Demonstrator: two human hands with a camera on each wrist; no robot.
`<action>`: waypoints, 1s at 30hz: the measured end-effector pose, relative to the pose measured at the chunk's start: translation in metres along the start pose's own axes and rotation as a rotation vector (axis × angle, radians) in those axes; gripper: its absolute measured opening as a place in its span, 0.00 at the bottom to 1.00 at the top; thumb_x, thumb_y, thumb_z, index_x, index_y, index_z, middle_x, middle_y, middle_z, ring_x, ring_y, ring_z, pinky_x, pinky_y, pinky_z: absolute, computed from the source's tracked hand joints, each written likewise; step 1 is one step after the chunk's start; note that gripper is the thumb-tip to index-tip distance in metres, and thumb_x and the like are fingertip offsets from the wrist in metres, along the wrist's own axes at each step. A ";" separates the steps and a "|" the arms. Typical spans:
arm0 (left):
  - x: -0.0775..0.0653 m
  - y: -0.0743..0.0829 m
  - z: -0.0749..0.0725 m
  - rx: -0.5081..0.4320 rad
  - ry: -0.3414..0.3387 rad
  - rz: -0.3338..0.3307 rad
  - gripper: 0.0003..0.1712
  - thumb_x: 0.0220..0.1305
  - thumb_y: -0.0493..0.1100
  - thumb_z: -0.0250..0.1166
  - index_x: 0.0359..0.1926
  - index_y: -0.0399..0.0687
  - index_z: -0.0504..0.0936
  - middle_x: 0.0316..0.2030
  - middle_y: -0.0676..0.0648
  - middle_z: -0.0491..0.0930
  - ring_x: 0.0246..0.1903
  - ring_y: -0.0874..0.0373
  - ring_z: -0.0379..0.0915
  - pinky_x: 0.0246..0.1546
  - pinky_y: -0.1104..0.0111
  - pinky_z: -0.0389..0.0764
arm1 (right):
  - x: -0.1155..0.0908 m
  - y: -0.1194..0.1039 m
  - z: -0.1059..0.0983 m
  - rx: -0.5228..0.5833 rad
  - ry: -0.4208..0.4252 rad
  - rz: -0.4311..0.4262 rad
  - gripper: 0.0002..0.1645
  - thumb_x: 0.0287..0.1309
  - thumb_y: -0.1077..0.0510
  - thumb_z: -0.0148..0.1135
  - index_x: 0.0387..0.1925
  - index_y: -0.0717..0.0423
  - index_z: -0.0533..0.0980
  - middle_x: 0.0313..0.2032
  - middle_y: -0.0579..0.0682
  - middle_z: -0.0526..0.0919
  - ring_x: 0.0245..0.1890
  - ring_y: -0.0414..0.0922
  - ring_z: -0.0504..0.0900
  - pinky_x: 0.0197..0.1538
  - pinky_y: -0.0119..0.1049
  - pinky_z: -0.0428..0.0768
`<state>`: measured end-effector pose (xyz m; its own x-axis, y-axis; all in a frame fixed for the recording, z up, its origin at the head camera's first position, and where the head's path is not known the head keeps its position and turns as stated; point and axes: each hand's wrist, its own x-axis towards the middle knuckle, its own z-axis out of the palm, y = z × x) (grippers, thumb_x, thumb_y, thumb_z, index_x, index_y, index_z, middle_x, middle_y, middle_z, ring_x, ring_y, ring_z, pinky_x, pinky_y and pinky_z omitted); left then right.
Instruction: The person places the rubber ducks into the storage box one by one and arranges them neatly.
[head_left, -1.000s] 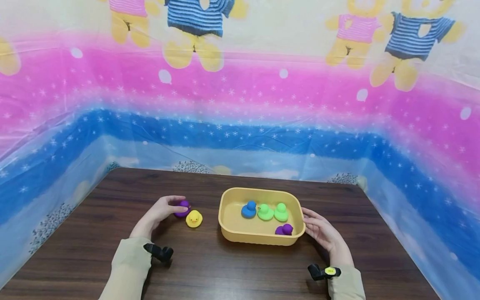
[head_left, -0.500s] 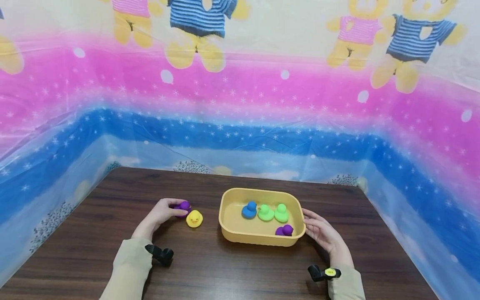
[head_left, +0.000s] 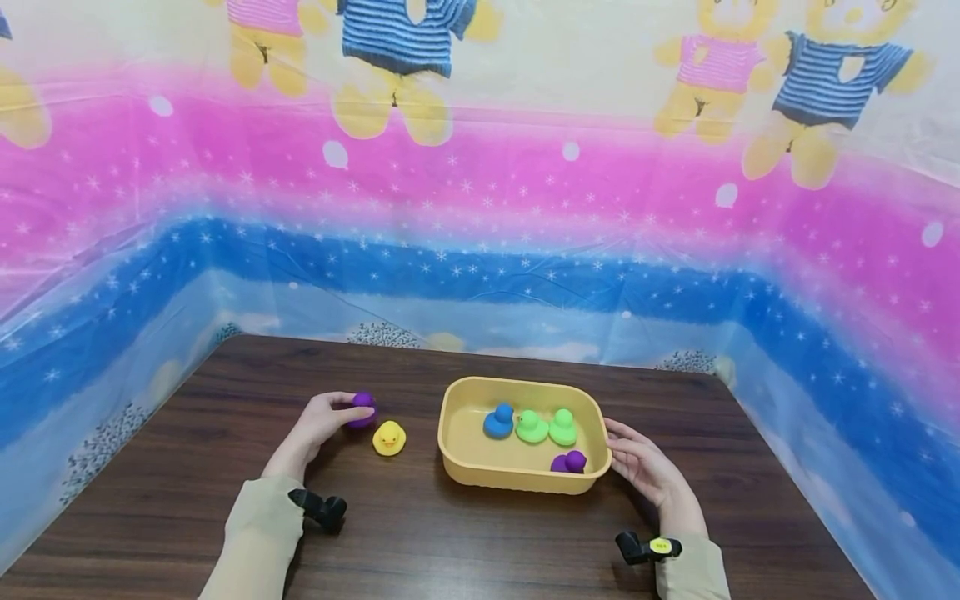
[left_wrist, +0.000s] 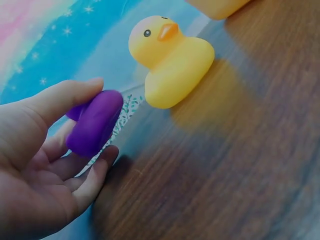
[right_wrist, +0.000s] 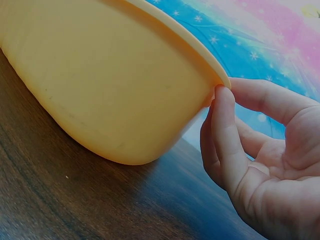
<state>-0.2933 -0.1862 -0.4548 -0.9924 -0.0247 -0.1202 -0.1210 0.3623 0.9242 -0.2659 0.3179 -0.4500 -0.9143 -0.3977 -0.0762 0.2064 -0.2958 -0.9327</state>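
Note:
My left hand (head_left: 321, 422) pinches a small purple rubber duck (left_wrist: 96, 124) between the thumb and fingers; in the left wrist view its body is tipped on end and part of it is behind the thumb. Just to the right, a yellow rubber duck (head_left: 388, 438) sits upright on the table, facing me. At the basin's right end, my right hand (head_left: 649, 467) holds the rim of a yellow plastic basin (right_wrist: 120, 85) with its fingertips. Inside the basin are a blue duck (head_left: 498, 422), two green ducks (head_left: 532, 427) and another purple duck (head_left: 569, 462), partly hidden by the front wall.
The dark wood-grain table (head_left: 465, 550) carries the basin right of centre. A printed cloth (head_left: 480, 183) with bears and snowflakes encloses the table's back and sides. Each wrist wears a black camera mount (head_left: 318, 510).
The purple duck in my left hand has tipped and shifted slightly left, away from the yellow duck. My right hand and the basin stay put.

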 end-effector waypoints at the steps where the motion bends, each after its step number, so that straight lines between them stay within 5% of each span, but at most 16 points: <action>1: 0.000 0.000 0.000 -0.016 0.011 -0.006 0.33 0.62 0.49 0.68 0.58 0.27 0.70 0.61 0.28 0.66 0.61 0.39 0.60 0.65 0.46 0.62 | 0.000 0.000 0.000 -0.004 0.005 0.001 0.23 0.70 0.71 0.41 0.51 0.46 0.74 0.45 0.46 0.84 0.41 0.36 0.85 0.46 0.27 0.83; 8: -0.003 0.002 -0.001 -0.166 0.030 -0.037 0.29 0.64 0.43 0.66 0.56 0.27 0.66 0.60 0.29 0.65 0.51 0.52 0.74 0.54 0.62 0.81 | 0.001 0.001 -0.001 -0.001 0.013 0.000 0.23 0.70 0.71 0.41 0.51 0.45 0.74 0.45 0.46 0.84 0.40 0.36 0.85 0.46 0.27 0.83; 18: -0.001 0.003 -0.003 -0.253 0.012 -0.108 0.36 0.62 0.40 0.68 0.63 0.27 0.60 0.61 0.30 0.63 0.42 0.62 0.75 0.40 0.75 0.82 | 0.008 0.011 -0.014 -0.031 0.036 -0.006 0.24 0.72 0.70 0.40 0.50 0.42 0.75 0.45 0.44 0.84 0.41 0.35 0.85 0.46 0.26 0.83; 30: 0.000 0.002 -0.002 -0.298 -0.014 -0.124 0.45 0.61 0.43 0.69 0.69 0.26 0.55 0.65 0.28 0.60 0.63 0.44 0.66 0.61 0.60 0.76 | 0.001 0.003 -0.004 0.024 -0.022 -0.010 0.25 0.71 0.72 0.39 0.51 0.45 0.76 0.45 0.46 0.85 0.42 0.37 0.85 0.47 0.27 0.83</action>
<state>-0.2935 -0.1875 -0.4517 -0.9696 -0.0382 -0.2419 -0.2440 0.0687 0.9673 -0.2675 0.3197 -0.4541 -0.9088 -0.4131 -0.0586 0.2054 -0.3207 -0.9246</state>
